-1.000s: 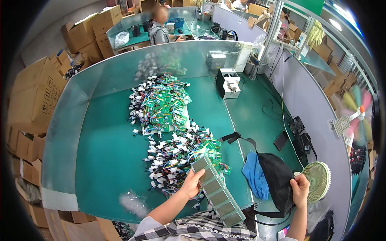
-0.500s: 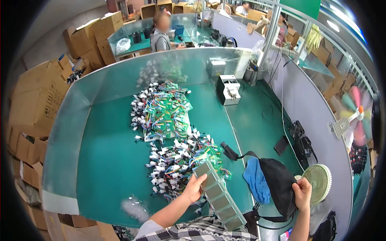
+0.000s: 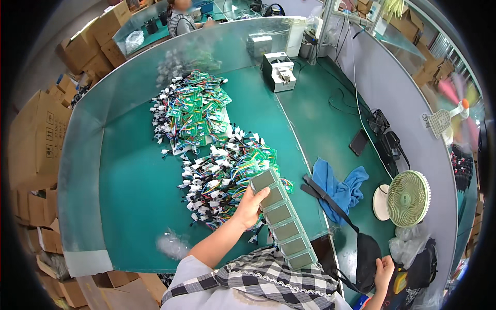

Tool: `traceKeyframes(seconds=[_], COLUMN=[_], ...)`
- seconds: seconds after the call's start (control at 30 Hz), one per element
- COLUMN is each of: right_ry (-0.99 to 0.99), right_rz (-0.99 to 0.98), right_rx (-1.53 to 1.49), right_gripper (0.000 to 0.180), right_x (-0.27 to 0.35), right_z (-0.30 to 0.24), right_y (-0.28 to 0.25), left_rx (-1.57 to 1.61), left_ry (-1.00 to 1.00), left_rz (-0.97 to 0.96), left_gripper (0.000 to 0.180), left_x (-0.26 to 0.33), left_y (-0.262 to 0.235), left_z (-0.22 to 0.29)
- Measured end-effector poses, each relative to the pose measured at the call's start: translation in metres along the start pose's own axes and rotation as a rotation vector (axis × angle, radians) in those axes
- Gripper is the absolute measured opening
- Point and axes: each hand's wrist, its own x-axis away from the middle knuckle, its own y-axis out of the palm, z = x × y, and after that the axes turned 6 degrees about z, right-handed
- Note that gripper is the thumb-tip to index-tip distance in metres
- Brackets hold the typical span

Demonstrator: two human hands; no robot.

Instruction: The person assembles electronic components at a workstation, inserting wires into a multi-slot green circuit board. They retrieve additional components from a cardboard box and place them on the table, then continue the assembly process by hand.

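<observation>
Holds a green strip with grey squares (image 3: 285,231) by its far end, in left fingers (image 3: 259,196) curled tight on its edge. Grips a black bag (image 3: 368,256) by its edge in closed right fingers (image 3: 385,262). Has a pile of wires and boards (image 3: 222,181) on the counter (image 3: 137,196) just past the left fingers, and a fan (image 3: 407,199) beyond the right fingers.

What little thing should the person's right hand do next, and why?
Perhaps the right hand, which holds the black bag, should gently ease the strap off the blue cloth. The strap lies across the cloth, so a quick tug might drag it along, and the left hand, gripping the strip of grey panels, isn't free to steady it.
</observation>
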Motion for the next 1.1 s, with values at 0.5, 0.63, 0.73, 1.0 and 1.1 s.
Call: traceKeyframes(seconds=[0.5,0.63,0.73,1.0,1.1], right_ry=[0.209,0.153,0.166,-0.012,-0.103], right_rz=[0.438,0.367,0.257,-0.218,-0.67], right_rx=[0.581,0.543,0.6,-0.731,-1.298], right_gripper=[0.022,0.021,0.021,0.021,0.038], right_x=[-0.004,-0.038,-0.05,-0.081,-0.075], right_z=[0.127,0.129,0.126,-0.083,-0.21], right_y=[0.097,0.132,0.144,0.158,0.181], left_rx=[-0.074,-0.106,-0.109,0.071,0.166], left_ry=[0.102,0.274,0.383,0.278,0.167], left_rz=[-0.035,-0.054,-0.018,-0.159,-0.242], left_gripper=[0.051,0.05,0.048,0.036,0.033], left_x=[-0.01,-0.017,-0.015,-0.001,-0.004], left_y=[0.031,0.053,0.067,0.092,0.108], left_z=[0.002,0.021,0.047,0.091,0.082])
